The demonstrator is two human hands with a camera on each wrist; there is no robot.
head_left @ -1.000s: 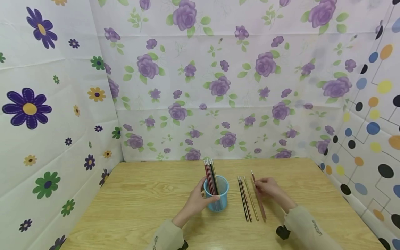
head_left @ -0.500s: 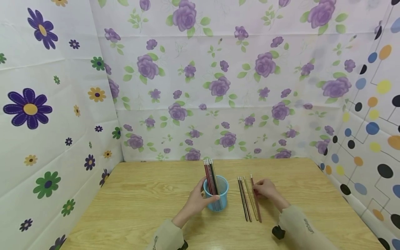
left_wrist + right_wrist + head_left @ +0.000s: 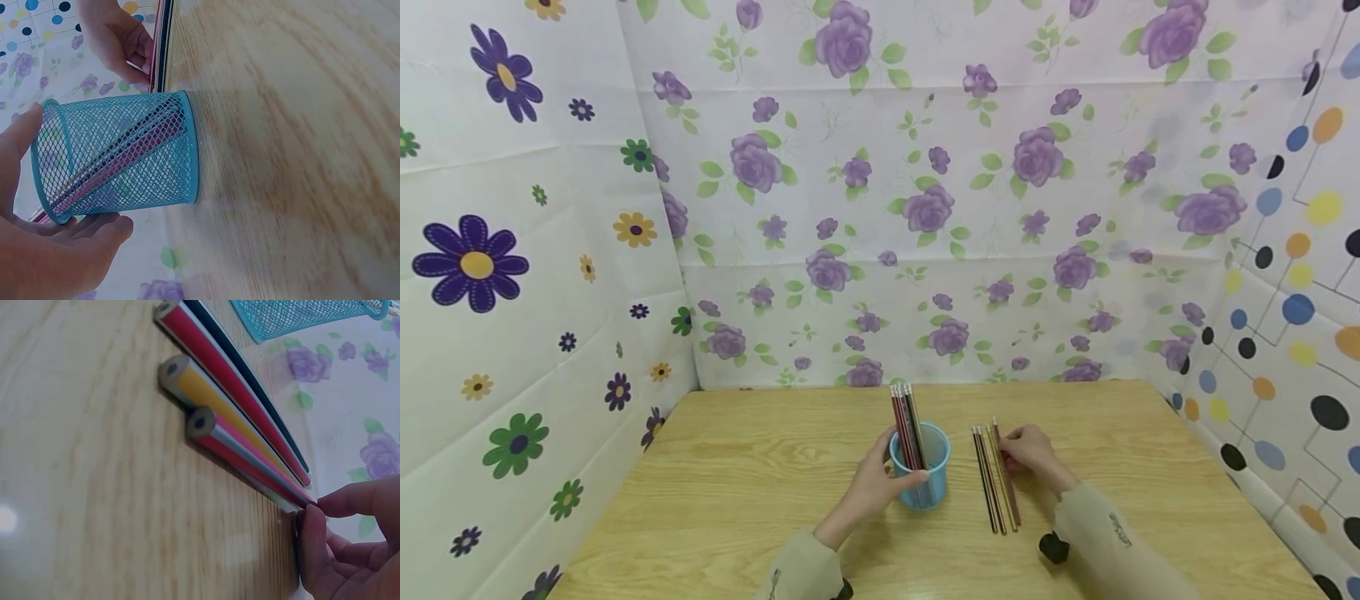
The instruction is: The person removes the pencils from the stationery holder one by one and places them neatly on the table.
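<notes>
My left hand (image 3: 870, 487) holds a blue mesh pencil cup (image 3: 119, 156), thumb and fingers on either side near its rim. Several pencils (image 3: 904, 417) lean in the cup with their white ends up. To the right of the cup, my right hand (image 3: 1032, 450) pinches a red-striped pencil (image 3: 250, 453) near its far end, between thumb and forefinger. That pencil lies on the table alongside a yellow pencil (image 3: 219, 394), a red one (image 3: 231, 375) and a black one (image 3: 250, 365). Their near ends are unsharpened.
The wood-grain table (image 3: 760, 467) stretches to both sides of the hands. Flowered cloth (image 3: 880, 208) hangs behind it, with a dotted cloth (image 3: 1285, 400) on the right and a daisy-patterned cloth (image 3: 572, 275) on the left.
My right hand has slid the red-striped pencil left along the table, close up to the yellow one. The left hand and the cup have stayed put.
</notes>
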